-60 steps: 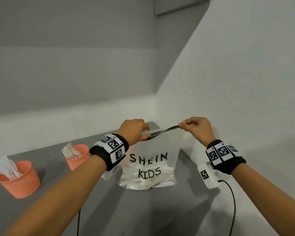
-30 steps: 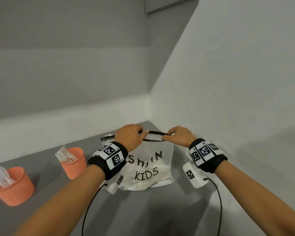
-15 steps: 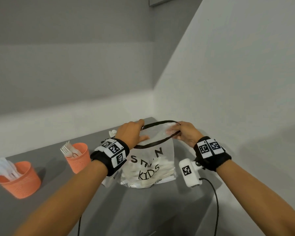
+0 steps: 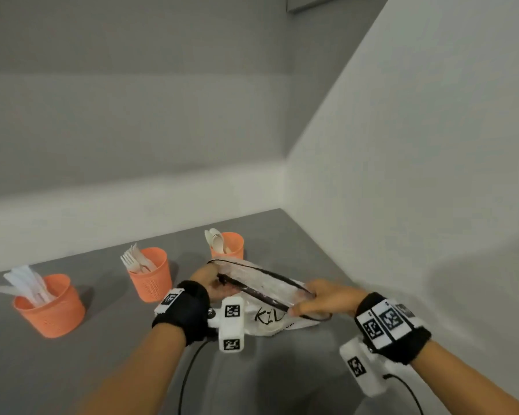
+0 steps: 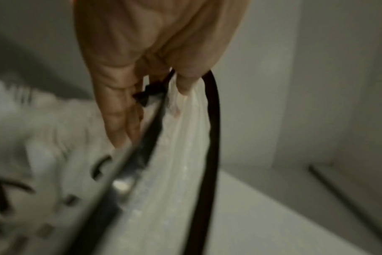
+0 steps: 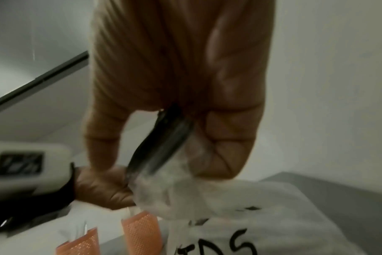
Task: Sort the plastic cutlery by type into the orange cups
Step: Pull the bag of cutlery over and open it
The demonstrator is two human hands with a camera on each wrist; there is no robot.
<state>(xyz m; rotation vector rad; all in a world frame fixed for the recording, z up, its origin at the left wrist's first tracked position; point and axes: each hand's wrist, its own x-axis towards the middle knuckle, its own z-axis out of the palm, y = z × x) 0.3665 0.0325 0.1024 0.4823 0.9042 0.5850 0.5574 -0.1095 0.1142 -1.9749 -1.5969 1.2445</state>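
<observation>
Bag (image 4: pixel 270 298) now tipped flat — only "KI" legible.

worktop (image 4: pixel 72 369): plain matte grey, runs right into the corner, looks smooth
back wall (image 4: pixel 132 115): grey, with a paler band along the bottom where it meets the worktop, kinda like a low ledge or upstand
right wall (image 4: pixel 432 145): off-white, bare, comes in at an angle and meets the back wall in a corner
top edge (image 4: pixel 312 3): a grey boxy bit sticks out near the corner up high, can't tell what it is
light: soft and even, only faint shadows on the right wall and worktop
</observation>
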